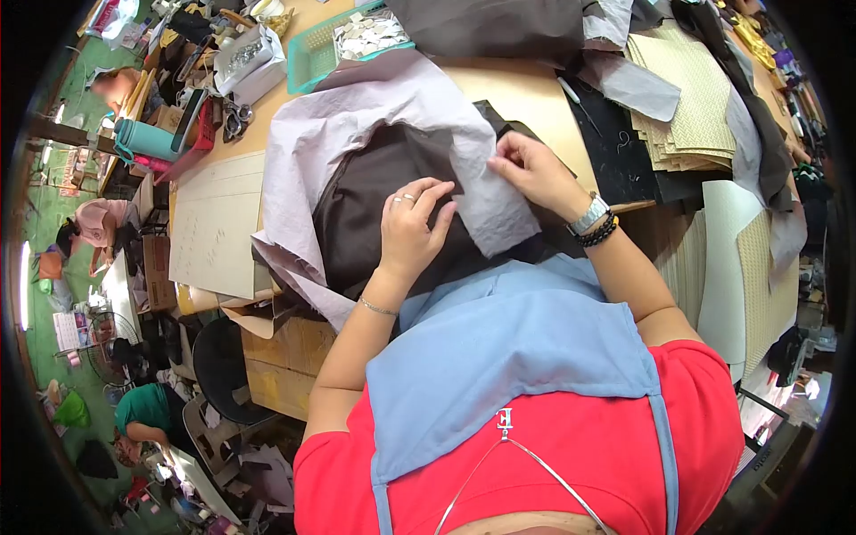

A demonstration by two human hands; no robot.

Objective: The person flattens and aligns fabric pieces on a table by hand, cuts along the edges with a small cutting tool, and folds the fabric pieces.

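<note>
A large piece of pale lilac-grey fabric [299, 147] curves around dark brown fabric [383, 183] on the table in front of me. My left hand [413, 223], with rings on it, is over the dark fabric, beside the inner edge of the pale piece. Its fingers are bent, and the thumb tip is apart from the index finger. To the right, my right hand [533, 171] has thumb and fingers closed at the outer edge of the pale fabric. The exact pinch is partly hidden by the fingers.
A teal basket [308, 53] of small pale pieces stands at the back. Scissors [236, 120] and a teal bottle [143, 138] are at left, above a cardboard sheet [214, 223]. Stacked quilted yellowish sheets [682, 98] lie at right. Other people sit at far left.
</note>
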